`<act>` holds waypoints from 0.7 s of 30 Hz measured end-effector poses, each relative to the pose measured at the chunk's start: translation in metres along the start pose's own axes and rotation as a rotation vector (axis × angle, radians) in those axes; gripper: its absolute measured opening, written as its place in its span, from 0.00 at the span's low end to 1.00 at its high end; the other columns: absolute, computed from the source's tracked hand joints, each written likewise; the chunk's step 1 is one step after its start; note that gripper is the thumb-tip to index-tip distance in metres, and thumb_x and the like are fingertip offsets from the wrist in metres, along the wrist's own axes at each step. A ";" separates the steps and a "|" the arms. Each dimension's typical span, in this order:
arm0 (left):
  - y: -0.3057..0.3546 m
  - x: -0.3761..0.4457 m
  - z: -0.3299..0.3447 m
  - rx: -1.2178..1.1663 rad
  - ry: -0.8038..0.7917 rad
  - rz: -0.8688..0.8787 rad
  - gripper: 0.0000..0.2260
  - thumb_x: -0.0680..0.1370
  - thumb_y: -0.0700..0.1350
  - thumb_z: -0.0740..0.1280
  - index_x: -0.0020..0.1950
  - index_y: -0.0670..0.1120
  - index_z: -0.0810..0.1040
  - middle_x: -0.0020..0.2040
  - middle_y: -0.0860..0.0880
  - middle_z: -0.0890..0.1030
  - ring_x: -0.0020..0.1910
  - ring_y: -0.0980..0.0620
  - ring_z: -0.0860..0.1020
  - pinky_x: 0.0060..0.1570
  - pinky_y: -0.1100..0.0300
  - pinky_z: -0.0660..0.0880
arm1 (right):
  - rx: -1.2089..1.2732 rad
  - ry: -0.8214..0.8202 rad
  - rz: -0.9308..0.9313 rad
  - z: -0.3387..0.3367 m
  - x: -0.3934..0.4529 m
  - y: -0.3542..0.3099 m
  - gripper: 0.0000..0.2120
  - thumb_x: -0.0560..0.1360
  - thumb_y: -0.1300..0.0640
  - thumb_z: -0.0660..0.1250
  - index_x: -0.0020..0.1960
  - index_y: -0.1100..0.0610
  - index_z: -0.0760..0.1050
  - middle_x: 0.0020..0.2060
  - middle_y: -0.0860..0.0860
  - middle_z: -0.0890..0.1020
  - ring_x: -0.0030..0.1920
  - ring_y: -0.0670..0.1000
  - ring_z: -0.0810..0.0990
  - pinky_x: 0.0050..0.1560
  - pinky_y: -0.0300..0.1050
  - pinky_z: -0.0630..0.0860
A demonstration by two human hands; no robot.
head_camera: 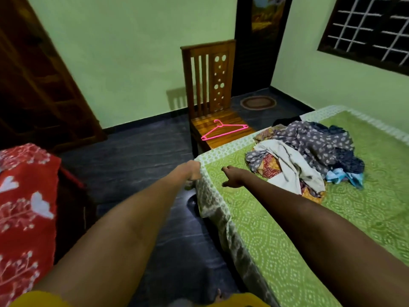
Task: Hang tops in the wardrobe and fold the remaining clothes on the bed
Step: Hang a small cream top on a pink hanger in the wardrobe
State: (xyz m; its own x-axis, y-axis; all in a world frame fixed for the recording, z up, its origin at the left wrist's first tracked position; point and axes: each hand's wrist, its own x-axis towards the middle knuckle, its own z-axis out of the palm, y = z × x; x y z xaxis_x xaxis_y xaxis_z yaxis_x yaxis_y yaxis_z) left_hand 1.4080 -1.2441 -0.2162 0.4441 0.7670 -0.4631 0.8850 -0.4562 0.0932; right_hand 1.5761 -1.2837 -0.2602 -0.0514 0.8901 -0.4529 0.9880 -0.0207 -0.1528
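Observation:
A heap of mixed clothes lies on the bed, which is covered by a green patterned sheet. My left hand grips the sheet's hanging edge at the bed's near corner. Stretched out over the sheet near that corner is my right hand, fingers loosely curled and holding nothing, well short of the clothes. A pink hanger lies on the seat of a wooden chair behind the bed corner. The dark wooden wardrobe stands at the far left.
A red floral cloth covers something at the left edge. Dark floor lies between bed, chair and wardrobe. A small oval mat lies by a dark doorway. A barred window is at the upper right.

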 end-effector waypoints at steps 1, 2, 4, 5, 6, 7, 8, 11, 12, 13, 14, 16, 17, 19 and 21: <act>0.000 0.019 -0.006 0.015 -0.008 0.023 0.16 0.80 0.46 0.60 0.64 0.38 0.70 0.63 0.40 0.74 0.59 0.41 0.73 0.55 0.52 0.71 | 0.019 0.000 0.022 -0.005 0.010 0.009 0.34 0.77 0.48 0.64 0.75 0.62 0.52 0.71 0.62 0.62 0.69 0.61 0.65 0.64 0.53 0.68; 0.001 0.037 -0.010 0.026 -0.013 0.041 0.17 0.80 0.47 0.60 0.65 0.38 0.69 0.64 0.40 0.73 0.60 0.42 0.73 0.54 0.53 0.70 | 0.032 -0.005 0.042 -0.008 0.019 0.017 0.34 0.77 0.48 0.64 0.75 0.62 0.53 0.71 0.62 0.61 0.69 0.61 0.65 0.64 0.53 0.68; 0.003 0.070 -0.018 0.044 -0.020 0.087 0.19 0.80 0.47 0.60 0.67 0.39 0.67 0.65 0.39 0.71 0.62 0.42 0.72 0.54 0.53 0.70 | 0.052 -0.021 0.082 -0.013 0.037 0.034 0.35 0.77 0.49 0.64 0.75 0.62 0.52 0.72 0.62 0.61 0.69 0.61 0.65 0.64 0.53 0.68; 0.005 0.085 -0.021 0.050 -0.023 0.107 0.20 0.80 0.47 0.60 0.68 0.39 0.67 0.66 0.39 0.71 0.62 0.41 0.72 0.55 0.53 0.70 | 0.060 -0.026 0.101 -0.013 0.044 0.041 0.35 0.77 0.49 0.64 0.75 0.62 0.52 0.72 0.62 0.60 0.70 0.61 0.65 0.64 0.53 0.68; 0.006 0.104 -0.025 0.058 -0.033 0.133 0.20 0.80 0.47 0.60 0.69 0.39 0.66 0.66 0.39 0.70 0.63 0.42 0.71 0.55 0.53 0.70 | 0.071 -0.029 0.125 -0.016 0.054 0.051 0.35 0.77 0.49 0.64 0.75 0.62 0.51 0.72 0.62 0.60 0.70 0.61 0.64 0.65 0.53 0.67; 0.008 0.122 -0.029 0.067 -0.048 0.156 0.20 0.80 0.47 0.60 0.69 0.39 0.65 0.67 0.40 0.70 0.63 0.42 0.71 0.55 0.54 0.70 | 0.082 -0.028 0.150 -0.018 0.063 0.060 0.35 0.77 0.49 0.64 0.75 0.63 0.51 0.72 0.62 0.60 0.70 0.61 0.64 0.65 0.53 0.67; 0.010 0.144 -0.034 0.083 -0.064 0.185 0.20 0.80 0.47 0.60 0.69 0.39 0.65 0.67 0.40 0.69 0.63 0.42 0.71 0.56 0.54 0.69 | 0.100 -0.023 0.171 -0.020 0.074 0.069 0.36 0.77 0.49 0.64 0.75 0.63 0.50 0.72 0.63 0.59 0.70 0.62 0.64 0.65 0.53 0.67; 0.021 0.198 -0.050 0.135 -0.105 0.273 0.21 0.81 0.46 0.60 0.70 0.38 0.64 0.69 0.39 0.68 0.65 0.42 0.70 0.56 0.55 0.69 | 0.174 -0.013 0.250 -0.027 0.100 0.098 0.38 0.77 0.49 0.64 0.76 0.63 0.48 0.74 0.63 0.57 0.72 0.61 0.61 0.67 0.52 0.65; 0.025 0.215 -0.055 0.153 -0.124 0.300 0.21 0.81 0.46 0.59 0.71 0.38 0.63 0.69 0.39 0.67 0.65 0.41 0.69 0.56 0.54 0.68 | 0.206 -0.003 0.284 -0.030 0.109 0.107 0.38 0.77 0.49 0.65 0.76 0.63 0.47 0.74 0.62 0.56 0.73 0.60 0.60 0.68 0.51 0.64; 0.029 0.234 -0.062 0.177 -0.146 0.333 0.21 0.81 0.46 0.59 0.72 0.38 0.62 0.70 0.39 0.67 0.66 0.41 0.69 0.57 0.54 0.68 | 0.234 0.004 0.329 -0.034 0.117 0.117 0.38 0.77 0.50 0.65 0.76 0.63 0.47 0.74 0.62 0.56 0.73 0.59 0.60 0.69 0.49 0.63; 0.034 0.251 -0.066 0.207 -0.169 0.366 0.22 0.82 0.47 0.59 0.72 0.38 0.61 0.69 0.38 0.67 0.66 0.41 0.69 0.57 0.53 0.68 | 0.252 0.011 0.373 -0.038 0.123 0.126 0.38 0.77 0.50 0.64 0.76 0.63 0.47 0.75 0.62 0.56 0.74 0.58 0.59 0.69 0.47 0.61; 0.042 0.280 -0.075 0.250 -0.205 0.421 0.22 0.82 0.47 0.59 0.72 0.38 0.61 0.69 0.38 0.67 0.64 0.41 0.69 0.55 0.53 0.68 | 0.330 0.004 0.453 -0.044 0.130 0.139 0.37 0.79 0.51 0.63 0.76 0.64 0.46 0.75 0.61 0.54 0.75 0.58 0.56 0.69 0.46 0.59; 0.047 0.294 -0.080 0.263 -0.215 0.443 0.22 0.82 0.47 0.59 0.72 0.38 0.61 0.69 0.38 0.67 0.65 0.41 0.69 0.55 0.53 0.68 | 0.360 0.004 0.486 -0.048 0.133 0.143 0.36 0.79 0.51 0.62 0.76 0.64 0.45 0.75 0.61 0.53 0.75 0.58 0.55 0.69 0.45 0.58; 0.058 0.319 -0.088 0.280 -0.242 0.486 0.22 0.82 0.47 0.58 0.73 0.38 0.61 0.70 0.39 0.65 0.66 0.41 0.69 0.56 0.52 0.68 | 0.413 0.027 0.548 -0.051 0.138 0.155 0.35 0.79 0.51 0.61 0.76 0.63 0.46 0.75 0.62 0.54 0.74 0.59 0.56 0.69 0.46 0.57; 0.071 0.338 -0.094 0.282 -0.261 0.539 0.20 0.82 0.45 0.58 0.72 0.38 0.62 0.69 0.38 0.67 0.64 0.41 0.70 0.57 0.51 0.69 | 0.462 0.040 0.606 -0.045 0.145 0.167 0.35 0.79 0.50 0.61 0.76 0.62 0.47 0.74 0.63 0.55 0.74 0.60 0.57 0.69 0.48 0.59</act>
State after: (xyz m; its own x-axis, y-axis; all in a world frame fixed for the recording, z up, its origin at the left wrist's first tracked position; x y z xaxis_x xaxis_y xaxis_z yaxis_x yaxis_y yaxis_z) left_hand 1.6338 -0.9746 -0.2829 0.7347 0.2795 -0.6182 0.4616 -0.8737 0.1536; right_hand 1.7400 -1.1373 -0.3115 0.4941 0.6783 -0.5440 0.6804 -0.6911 -0.2437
